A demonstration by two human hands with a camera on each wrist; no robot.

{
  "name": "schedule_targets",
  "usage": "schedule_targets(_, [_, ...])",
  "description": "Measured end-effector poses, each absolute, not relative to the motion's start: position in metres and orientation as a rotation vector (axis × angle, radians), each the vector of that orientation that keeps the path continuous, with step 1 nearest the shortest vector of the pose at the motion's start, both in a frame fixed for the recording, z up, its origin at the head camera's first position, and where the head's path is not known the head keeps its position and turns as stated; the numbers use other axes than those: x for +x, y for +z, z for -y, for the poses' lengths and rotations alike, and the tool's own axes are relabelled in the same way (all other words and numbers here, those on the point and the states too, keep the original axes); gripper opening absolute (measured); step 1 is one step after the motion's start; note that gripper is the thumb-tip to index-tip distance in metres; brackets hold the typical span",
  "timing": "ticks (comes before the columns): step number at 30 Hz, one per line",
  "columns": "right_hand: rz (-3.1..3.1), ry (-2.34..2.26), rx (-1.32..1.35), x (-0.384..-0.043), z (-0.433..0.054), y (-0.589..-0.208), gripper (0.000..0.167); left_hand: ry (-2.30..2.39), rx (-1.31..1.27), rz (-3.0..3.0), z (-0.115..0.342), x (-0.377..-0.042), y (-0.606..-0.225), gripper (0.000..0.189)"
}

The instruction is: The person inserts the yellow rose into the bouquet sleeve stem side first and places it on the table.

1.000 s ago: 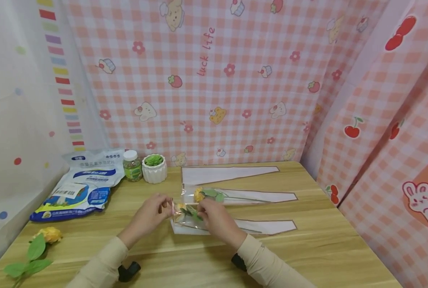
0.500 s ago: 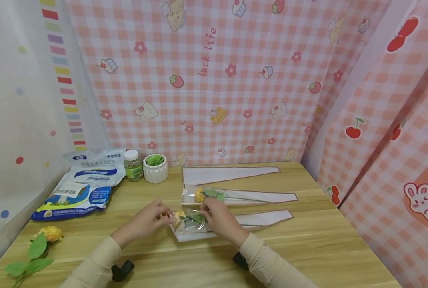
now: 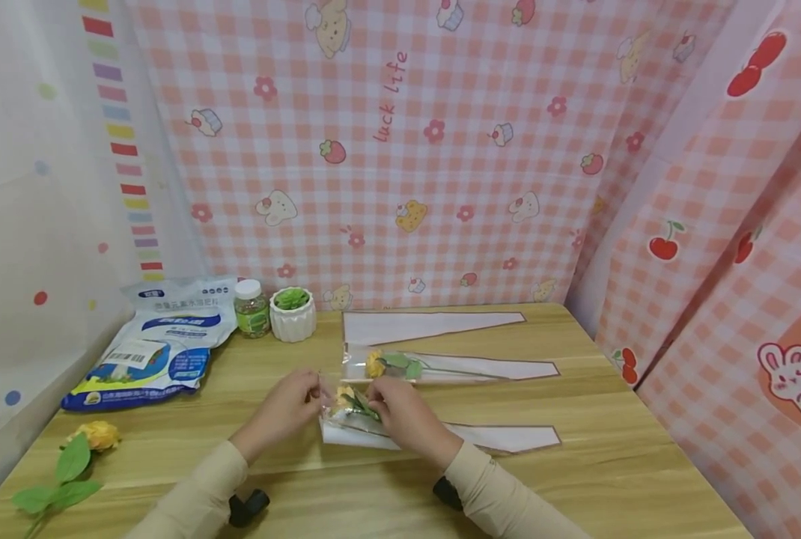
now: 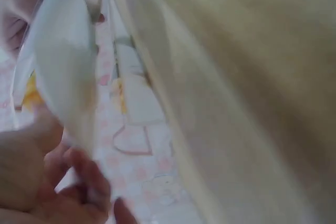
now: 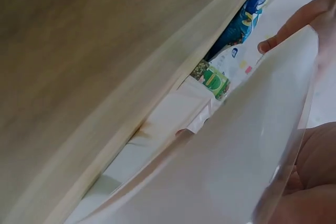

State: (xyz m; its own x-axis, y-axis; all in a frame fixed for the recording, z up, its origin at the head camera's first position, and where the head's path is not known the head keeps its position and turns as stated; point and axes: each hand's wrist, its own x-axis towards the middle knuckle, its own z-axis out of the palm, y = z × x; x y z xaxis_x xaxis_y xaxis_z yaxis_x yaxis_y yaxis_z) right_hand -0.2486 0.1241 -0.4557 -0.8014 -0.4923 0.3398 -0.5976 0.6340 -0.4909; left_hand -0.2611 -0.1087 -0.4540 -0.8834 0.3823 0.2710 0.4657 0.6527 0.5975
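Left hand (image 3: 281, 412): at the sleeve's (image 3: 367, 440) mouth, whether pinching cannot be told. Yellow flower (image 3: 343, 397): beneath the sleeve's clear film, head between both hands. Right hand (image 3: 410, 415): clamped on the sleeve; a light, steady hold should spare petals.

Both forearms (image 3: 192, 490) angle inward; left hand (image 3: 287, 408) pinching, bent at the wrist, and there's the right hand (image 3: 406, 415), close opposite, fingers (image 3: 380, 395) curled in a pinch!
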Motion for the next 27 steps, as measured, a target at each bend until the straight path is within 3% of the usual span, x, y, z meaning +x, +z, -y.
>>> schedule_targets(7, [2.673,0.895,0.894,-0.250,-0.125,-0.454,0.006,-0.713,-0.778,2.807,0.105,-0.262,-0.455,0.011])
schedule_targets(18, [2.683,0.875,0.872,-0.255,-0.131,-0.455,0.009,-0.796,-0.789,2.815,0.124,-0.258,-0.444,0.017])
schedule_targets(27, [2.675,0.802,0.874,-0.254,-0.134,-0.458,0.010,-1.075,-1.129,2.866,0.138,-0.260,-0.447,0.010])
